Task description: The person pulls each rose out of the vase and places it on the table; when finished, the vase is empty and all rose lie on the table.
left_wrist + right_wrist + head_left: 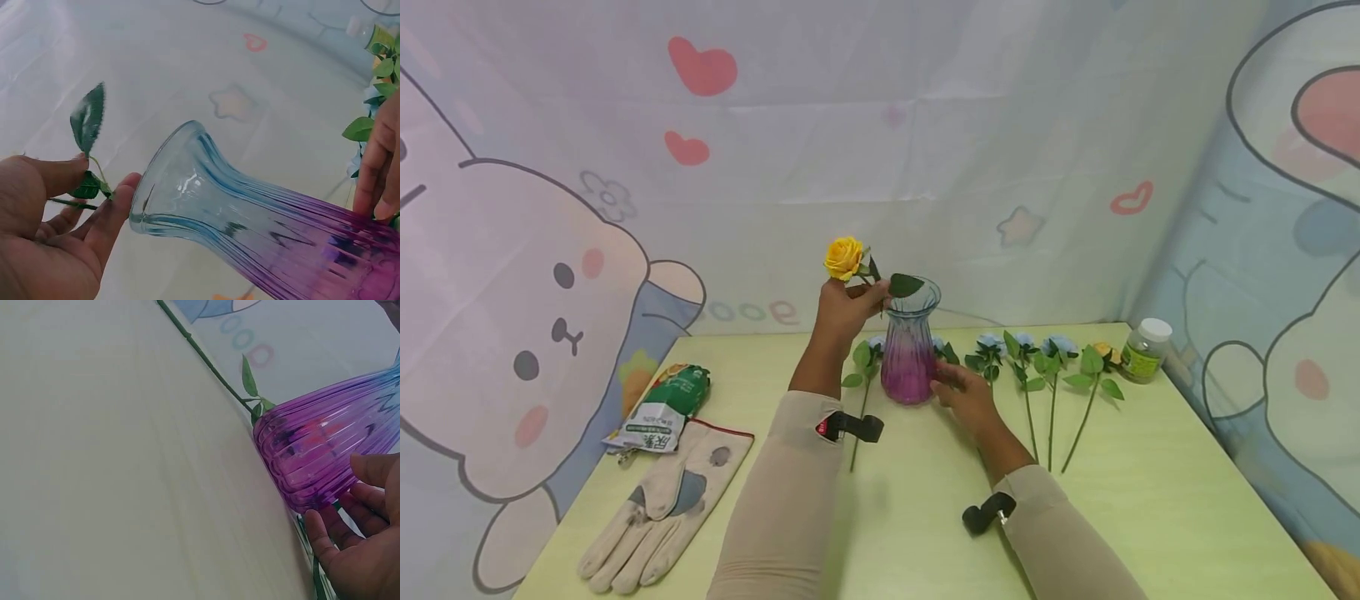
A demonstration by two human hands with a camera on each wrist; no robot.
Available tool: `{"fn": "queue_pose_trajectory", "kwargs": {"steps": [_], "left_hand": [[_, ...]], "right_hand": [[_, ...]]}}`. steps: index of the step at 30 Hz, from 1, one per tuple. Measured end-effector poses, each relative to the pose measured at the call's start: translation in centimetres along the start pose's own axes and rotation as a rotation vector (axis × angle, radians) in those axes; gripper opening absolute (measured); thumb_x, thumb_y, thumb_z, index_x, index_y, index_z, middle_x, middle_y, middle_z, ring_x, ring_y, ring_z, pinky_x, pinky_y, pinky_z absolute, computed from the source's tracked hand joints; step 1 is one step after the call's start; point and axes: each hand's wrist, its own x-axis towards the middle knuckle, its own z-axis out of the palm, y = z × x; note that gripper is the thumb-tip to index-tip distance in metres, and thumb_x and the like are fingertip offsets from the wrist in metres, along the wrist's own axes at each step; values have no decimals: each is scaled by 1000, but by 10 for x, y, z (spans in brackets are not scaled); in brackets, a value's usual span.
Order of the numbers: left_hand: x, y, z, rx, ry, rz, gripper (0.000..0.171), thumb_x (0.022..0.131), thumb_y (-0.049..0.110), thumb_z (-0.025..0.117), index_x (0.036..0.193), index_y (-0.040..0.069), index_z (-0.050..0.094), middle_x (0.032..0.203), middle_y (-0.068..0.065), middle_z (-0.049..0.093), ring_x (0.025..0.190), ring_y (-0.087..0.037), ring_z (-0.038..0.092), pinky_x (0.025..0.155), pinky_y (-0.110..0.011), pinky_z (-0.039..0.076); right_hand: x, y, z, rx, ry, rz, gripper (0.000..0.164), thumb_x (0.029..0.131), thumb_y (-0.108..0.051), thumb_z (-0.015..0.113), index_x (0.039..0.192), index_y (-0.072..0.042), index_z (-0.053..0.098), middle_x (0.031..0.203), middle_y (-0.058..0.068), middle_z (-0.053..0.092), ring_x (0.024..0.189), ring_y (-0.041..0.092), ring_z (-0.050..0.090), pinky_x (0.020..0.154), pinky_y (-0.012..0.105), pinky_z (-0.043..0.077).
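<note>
In the head view my left hand pinches an artificial yellow rose by its stem, beside the vase's rim. The left wrist view shows the rose's green leaf above my left thumb, with fingertips close to the rim; the bloom is outside that view. The glass vase, blue at its flared top and purple at its base, stands upright on the table. My right hand is at the vase's lower right side. In the right wrist view its fingers are spread and lightly bent against the purple base.
Several blue artificial flowers and another yellow one lie on the table, partly behind the vase. A white-lidded jar stands at the back right. Work gloves and a green-and-white packet lie at left.
</note>
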Motion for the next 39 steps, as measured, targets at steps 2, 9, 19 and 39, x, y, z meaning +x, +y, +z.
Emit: {"fn": "queue_pose_trajectory", "kwargs": {"steps": [2, 9, 19, 39], "left_hand": [[-1, 1, -3, -32, -31, -36, 54, 111, 14, 65, 160, 3, 45, 146, -27, 67, 133, -40, 71, 117, -42, 58], [-3, 0, -6, -228, 5, -77, 41, 110, -3, 56, 151, -9, 56, 148, -25, 66, 138, -31, 69, 106, -26, 62], [-5, -9, -3, -314, 62, 109, 8, 111, 9, 62, 117, 4, 64, 108, -10, 70, 91, -20, 86, 84, -34, 70], [-5, -20, 1, -316, 193, 213, 15, 105, 3, 71, 103, 9, 58, 121, -30, 79, 82, -18, 85, 83, -29, 69]], "right_hand": [[1, 0, 0, -3, 5, 0, 52, 108, -17, 70, 157, -2, 57, 154, 25, 64, 142, 41, 62, 105, 47, 64], [1, -1, 0, 3, 10, 5, 52, 107, -16, 71, 156, -2, 58, 155, 24, 64, 143, 40, 62, 104, 46, 64], [1, 2, 1, 18, 11, 9, 52, 107, -17, 71, 155, -1, 59, 155, 24, 63, 143, 40, 62, 103, 42, 65], [0, -1, 0, 35, 11, 22, 51, 107, -15, 72, 154, -1, 60, 158, 22, 62, 146, 39, 61, 105, 45, 64]]}}
